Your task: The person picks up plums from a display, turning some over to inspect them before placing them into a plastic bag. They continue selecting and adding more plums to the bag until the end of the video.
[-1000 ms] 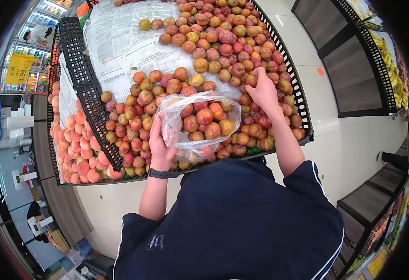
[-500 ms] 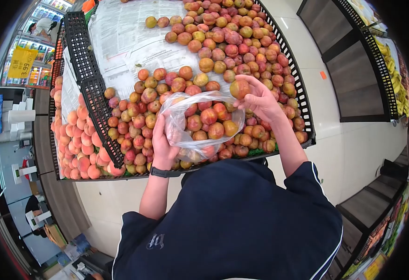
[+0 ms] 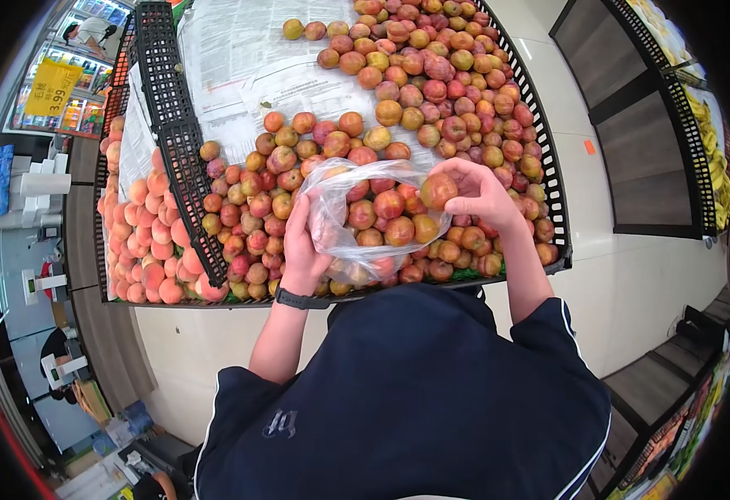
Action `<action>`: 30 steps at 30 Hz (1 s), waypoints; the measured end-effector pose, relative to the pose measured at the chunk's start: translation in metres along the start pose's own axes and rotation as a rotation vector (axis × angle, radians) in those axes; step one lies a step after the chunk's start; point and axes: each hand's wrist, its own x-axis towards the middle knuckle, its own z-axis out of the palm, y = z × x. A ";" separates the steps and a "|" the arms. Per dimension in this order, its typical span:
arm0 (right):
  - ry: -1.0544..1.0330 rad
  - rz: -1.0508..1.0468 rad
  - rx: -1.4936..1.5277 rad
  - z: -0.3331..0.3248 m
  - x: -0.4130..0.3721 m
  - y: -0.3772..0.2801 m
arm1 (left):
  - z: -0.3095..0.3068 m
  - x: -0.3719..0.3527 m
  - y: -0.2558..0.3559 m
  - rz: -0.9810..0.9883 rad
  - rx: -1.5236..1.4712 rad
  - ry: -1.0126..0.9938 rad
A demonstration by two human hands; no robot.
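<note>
My left hand (image 3: pixel 305 246) grips the left side of a clear plastic bag (image 3: pixel 331 187), whose mouth gapes upward. Several red-and-yellow plums (image 3: pixel 389 204) lie inside the bag. Between the thumb and fingers of my right hand (image 3: pixel 483 196) is a single plum (image 3: pixel 438 191), held at the bag's right rim. Loose plums (image 3: pixel 256 204) are heaped around the bag on the display stand. The fingertips of my left hand are partly hidden by the crumpled plastic.
Black crate walls (image 3: pixel 165 92) divide the plums from peaches (image 3: pixel 152 237) on the left. Newspaper (image 3: pixel 231 50) lines the stand. A yellow price sign (image 3: pixel 52 87) hangs at upper left. Bananas (image 3: pixel 709 154) sit on a rack at the far right.
My right hand has brought its plum down and closer to the bag, now over its right rim. My left hand still keeps hold of the bag. The view has shifted slightly.
</note>
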 end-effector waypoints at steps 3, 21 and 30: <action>0.062 -0.096 -0.158 0.023 0.002 0.004 | -0.002 0.001 0.000 -0.007 0.003 -0.015; 0.259 -0.590 -1.085 0.130 0.031 0.050 | 0.057 -0.026 0.010 0.066 0.175 0.066; 0.456 -0.664 -0.815 0.078 0.010 0.024 | 0.022 -0.024 0.008 -0.059 0.061 0.007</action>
